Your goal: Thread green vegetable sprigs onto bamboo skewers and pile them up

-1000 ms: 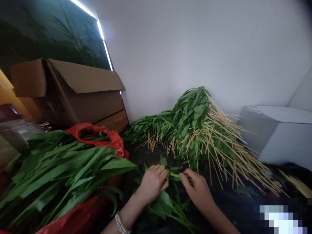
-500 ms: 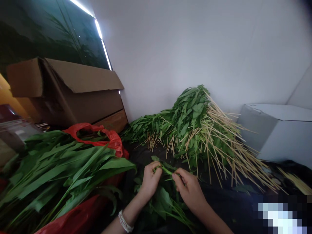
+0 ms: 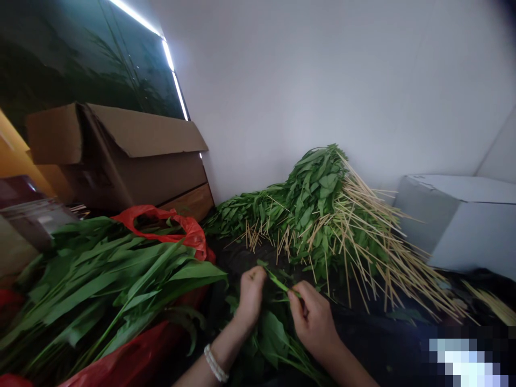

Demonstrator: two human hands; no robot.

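Evidently, in the head view, two bare hands are working on a single narrow, bright green plant stem (image 3: pixel 279 283). The left hand (image 3: pixel 250 293) is closed in a fist at the stem's upper left end, seemingly gripping it, though the fingers hide the exact contact. The right hand (image 3: pixel 316 314) pinches the lower right end between thumb and forefinger. The stem is tilted, spanning the gap between the hands above a black, cloth-like covering (image 3: pixel 374 344).

Step in hand, as judged: manipulation of this stem with both hands together. The next move calls for a firm pinch at each end and light pressure, as the stem looks liable to bruise.

Below the stem, between the forearms, lie loose broad green leaves with long stalks (image 3: pixel 274 330). On the covering's left side stands a red plastic bag (image 3: pixel 133 349) filled with long green leaves (image 3: pixel 100 274). Towards the far edge, by the white wall (image 3: pixel 322 80), rests a heap of green leafy shoots (image 3: pixel 318 174) bristling with thin, pale sticks (image 3: pixel 358 220).
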